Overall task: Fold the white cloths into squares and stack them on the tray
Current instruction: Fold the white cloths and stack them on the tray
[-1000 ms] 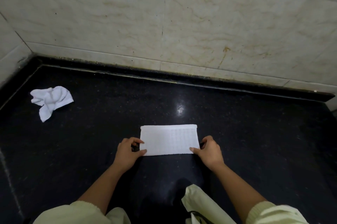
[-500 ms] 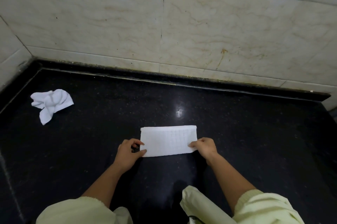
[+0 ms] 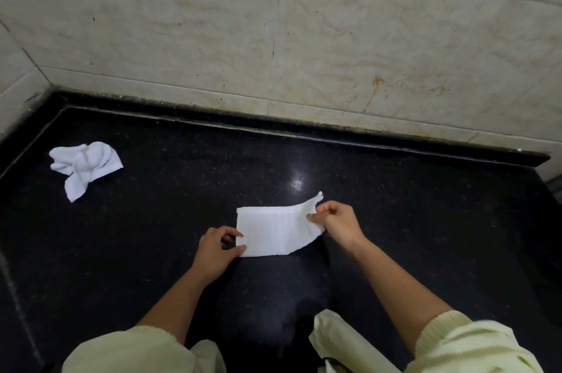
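Folded white cloth (image 3: 273,234) lies mid-counter on the black countertop (image 3: 395,220). Its left edge is pinched by the left hand (image 3: 217,251); its right end is pinched and held raised off the surface by the right hand (image 3: 337,225). 1 crumpled cloth (image 3: 85,167) sits well apart, far left.

a black speckled stone counter (image 3: 425,236) with a raised back lip meets a cream marbled tile wall (image 3: 182,23); a rust-brown stain (image 3: 375,90) streaks the wall's lower right.
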`<state>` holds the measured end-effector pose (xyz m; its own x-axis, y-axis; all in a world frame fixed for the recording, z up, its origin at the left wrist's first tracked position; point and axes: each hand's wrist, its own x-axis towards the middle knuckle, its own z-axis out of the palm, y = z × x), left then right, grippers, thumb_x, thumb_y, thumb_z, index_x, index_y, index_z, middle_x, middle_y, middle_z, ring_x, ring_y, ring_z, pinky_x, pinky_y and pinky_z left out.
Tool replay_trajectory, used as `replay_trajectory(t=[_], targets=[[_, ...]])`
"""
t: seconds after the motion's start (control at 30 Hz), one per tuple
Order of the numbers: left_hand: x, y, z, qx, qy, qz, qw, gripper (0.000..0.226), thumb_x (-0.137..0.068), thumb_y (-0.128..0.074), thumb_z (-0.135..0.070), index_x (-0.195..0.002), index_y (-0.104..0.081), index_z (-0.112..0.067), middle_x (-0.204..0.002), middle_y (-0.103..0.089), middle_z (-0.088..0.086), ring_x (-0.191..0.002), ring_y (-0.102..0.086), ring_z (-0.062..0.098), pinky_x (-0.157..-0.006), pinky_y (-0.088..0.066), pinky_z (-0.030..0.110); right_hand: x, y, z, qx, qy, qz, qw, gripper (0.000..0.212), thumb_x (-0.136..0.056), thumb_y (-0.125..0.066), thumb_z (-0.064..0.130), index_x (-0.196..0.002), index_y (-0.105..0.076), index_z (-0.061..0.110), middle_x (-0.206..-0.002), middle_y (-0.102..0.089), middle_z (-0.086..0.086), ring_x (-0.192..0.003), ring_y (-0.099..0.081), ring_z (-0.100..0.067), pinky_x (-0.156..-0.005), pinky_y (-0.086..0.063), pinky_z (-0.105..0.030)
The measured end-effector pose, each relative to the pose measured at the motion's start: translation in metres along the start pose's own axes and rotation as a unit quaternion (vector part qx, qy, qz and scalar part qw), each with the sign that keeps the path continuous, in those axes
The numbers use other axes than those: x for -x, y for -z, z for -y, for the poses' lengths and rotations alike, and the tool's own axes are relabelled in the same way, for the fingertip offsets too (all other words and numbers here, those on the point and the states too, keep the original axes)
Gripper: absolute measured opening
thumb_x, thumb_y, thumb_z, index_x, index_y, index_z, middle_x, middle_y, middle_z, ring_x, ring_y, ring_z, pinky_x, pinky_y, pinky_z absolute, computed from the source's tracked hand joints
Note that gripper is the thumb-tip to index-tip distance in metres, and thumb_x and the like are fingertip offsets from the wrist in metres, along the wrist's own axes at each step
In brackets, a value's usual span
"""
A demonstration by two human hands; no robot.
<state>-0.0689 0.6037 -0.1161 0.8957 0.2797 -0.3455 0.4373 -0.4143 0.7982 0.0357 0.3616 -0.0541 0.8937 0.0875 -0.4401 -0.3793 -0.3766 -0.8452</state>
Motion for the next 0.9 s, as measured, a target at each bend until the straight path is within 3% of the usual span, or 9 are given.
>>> replay_trajectory(t=[0.23,0.4,0.6,0.7,0.9], targets=[[0.0,-0.001,0.002,-0.008,-0.01,-0.005,1.0,0.022,-0.078,-0.077,-0.021,-0.093,-0.064,-0.03,-0.098,-0.049,-0.004,-0.091,-0.051,0.013,-0.082,-0.044,0.022,0.006,-0.047,0.026,0.051,0.026,0.069,0.996,0.018,-0.077,-0.077,0.009,-0.072,-0.061,0.014,-0.07,-0.061,0.001,-0.063,-0.057,-0.011,-0.057,-0.045,-0.019],[-0.004,0.002,0.003,0.003,-0.014,-0.001,1.0,0.015,-0.083,-0.073,-0.021,-0.094,-0.065,-0.027,-0.097,-0.05,-0.002,-0.079,-0.052,0.007,-0.068,-0.041,0.01,0.002,-0.091,0.015,0.09,-0.029,0.074,0.993,0.021,-0.079,-0.077,0.014,-0.071,-0.057,0.016,-0.07,-0.059,-0.001,-0.059,-0.055,-0.013,-0.057,-0.05,-0.027],[-0.009,0.007,0.004,0.011,-0.006,0.006,1.0,0.01,-0.093,-0.06,-0.021,-0.096,-0.066,-0.027,-0.1,-0.055,0.002,-0.076,-0.053,0.006,-0.064,-0.039,0.009,0.003,-0.122,0.004,0.106,-0.037,0.093,0.989,0.022,-0.084,-0.069,0.011,-0.07,-0.056,0.021,-0.083,-0.062,-0.001,-0.081,-0.06,-0.019,-0.077,-0.053,-0.032],[-0.01,0.008,0.005,0.011,0.003,0.008,1.0,0.014,-0.095,-0.055,-0.021,-0.101,-0.067,-0.026,-0.102,-0.055,0.001,-0.078,-0.052,0.006,-0.065,-0.037,0.01,0.004,-0.128,0.003,0.109,-0.033,0.098,0.989,0.02,-0.085,-0.068,0.011,-0.072,-0.057,0.022,-0.082,-0.062,0.002,-0.082,-0.06,-0.018,-0.078,-0.053,-0.032],[-0.012,0.01,0.004,0.007,0.02,0.017,1.0,0.022,-0.098,-0.048,-0.024,-0.106,-0.068,-0.021,-0.107,-0.061,0.002,-0.093,-0.055,0.006,-0.08,-0.038,0.019,0.008,-0.13,-0.003,0.131,-0.022,0.121,0.984,0.02,-0.083,-0.066,0.009,-0.071,-0.061,0.025,-0.079,-0.063,0.007,-0.087,-0.062,-0.014,-0.086,-0.055,-0.032]])
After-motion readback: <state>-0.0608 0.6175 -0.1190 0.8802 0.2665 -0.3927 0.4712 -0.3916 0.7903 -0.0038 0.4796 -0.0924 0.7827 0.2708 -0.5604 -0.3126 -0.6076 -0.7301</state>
